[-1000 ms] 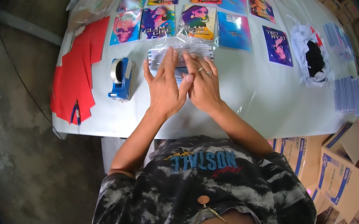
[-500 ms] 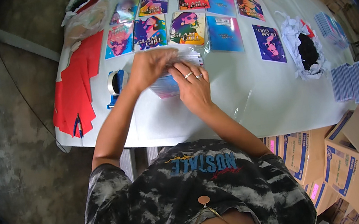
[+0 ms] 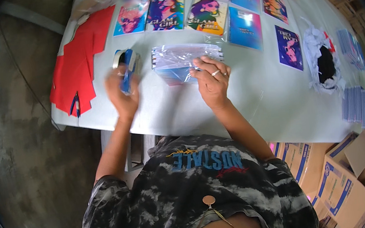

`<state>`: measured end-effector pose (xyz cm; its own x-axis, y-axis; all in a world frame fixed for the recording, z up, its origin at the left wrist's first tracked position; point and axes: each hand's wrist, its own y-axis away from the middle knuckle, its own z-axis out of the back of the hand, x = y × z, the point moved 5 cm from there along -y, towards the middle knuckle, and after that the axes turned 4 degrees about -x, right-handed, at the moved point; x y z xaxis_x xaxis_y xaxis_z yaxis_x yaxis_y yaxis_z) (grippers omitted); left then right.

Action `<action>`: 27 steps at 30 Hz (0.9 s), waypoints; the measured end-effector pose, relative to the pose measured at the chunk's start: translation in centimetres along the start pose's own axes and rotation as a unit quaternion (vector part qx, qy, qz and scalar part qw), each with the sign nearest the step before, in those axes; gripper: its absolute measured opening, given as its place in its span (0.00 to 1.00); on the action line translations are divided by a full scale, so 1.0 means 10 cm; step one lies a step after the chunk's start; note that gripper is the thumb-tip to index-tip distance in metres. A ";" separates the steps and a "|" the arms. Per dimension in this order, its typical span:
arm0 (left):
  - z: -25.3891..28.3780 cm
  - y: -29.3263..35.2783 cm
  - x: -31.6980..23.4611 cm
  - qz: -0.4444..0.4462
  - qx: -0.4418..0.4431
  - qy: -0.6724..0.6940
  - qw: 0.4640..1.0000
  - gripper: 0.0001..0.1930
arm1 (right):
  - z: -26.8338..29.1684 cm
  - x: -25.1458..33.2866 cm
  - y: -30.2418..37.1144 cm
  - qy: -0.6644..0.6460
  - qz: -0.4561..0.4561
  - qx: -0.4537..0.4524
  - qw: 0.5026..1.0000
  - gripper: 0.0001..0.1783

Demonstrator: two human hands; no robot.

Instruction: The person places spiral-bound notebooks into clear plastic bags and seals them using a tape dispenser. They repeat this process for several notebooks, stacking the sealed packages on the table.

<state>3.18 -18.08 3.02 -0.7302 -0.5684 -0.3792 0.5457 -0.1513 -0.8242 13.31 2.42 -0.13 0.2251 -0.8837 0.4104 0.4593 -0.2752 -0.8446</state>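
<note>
A stack of spiral notebooks (image 3: 169, 75) in clear plastic film (image 3: 170, 56) rests on the table in front of me. My right hand (image 3: 213, 78), with rings on it, has its fingers curled together on the film at the stack's right side, holding it. Left of the stack stands a blue tape dispenser (image 3: 129, 70) with a roll of tape. My left hand (image 3: 122, 94) is at the dispenser's near side, smeared by motion. Whether its fingers grip the dispenser is unclear.
Colourful notebooks (image 3: 165, 14) lie in rows at the table's far side. Red sheets (image 3: 77, 75) and a dark pen-like tool (image 3: 75, 105) lie left. On the right are crumpled paper around something black (image 3: 325, 65), notebook stacks (image 3: 362, 106) and cardboard boxes (image 3: 343, 182) below the edge.
My left hand has left the wrapped stack and moved left to the tape dispenser. The right hand stays on the film. The whole view has shifted somewhat.
</note>
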 end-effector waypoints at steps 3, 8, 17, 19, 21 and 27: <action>0.05 0.29 1.38 0.403 0.194 -0.080 0.891 0.16 | -0.04 0.03 0.00 -0.011 0.014 -0.003 1.000 0.08; -0.08 0.56 1.66 0.559 0.423 0.041 0.712 0.18 | -0.04 0.04 -0.01 0.004 0.022 0.009 1.000 0.08; 0.64 0.99 2.06 0.386 0.277 -0.140 0.869 0.11 | -0.09 0.06 -0.04 -0.007 0.011 0.019 1.000 0.08; 0.56 0.45 1.71 0.393 0.079 -0.159 0.902 0.13 | -0.04 0.00 -0.05 0.005 0.003 0.022 1.000 0.08; 0.21 0.00 0.83 0.456 -0.005 0.168 0.874 0.14 | -0.05 -0.01 -0.03 -0.001 0.008 0.012 1.000 0.08; -0.76 0.70 -0.59 0.560 0.252 0.321 0.721 0.21 | -0.03 -0.01 -0.06 -0.012 0.023 0.054 0.998 0.15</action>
<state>8.20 -9.67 -3.72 0.3329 -0.0947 -0.9382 0.9031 -0.2542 0.3461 12.76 2.53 0.24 0.2678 -0.8853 0.3802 0.5370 -0.1905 -0.8218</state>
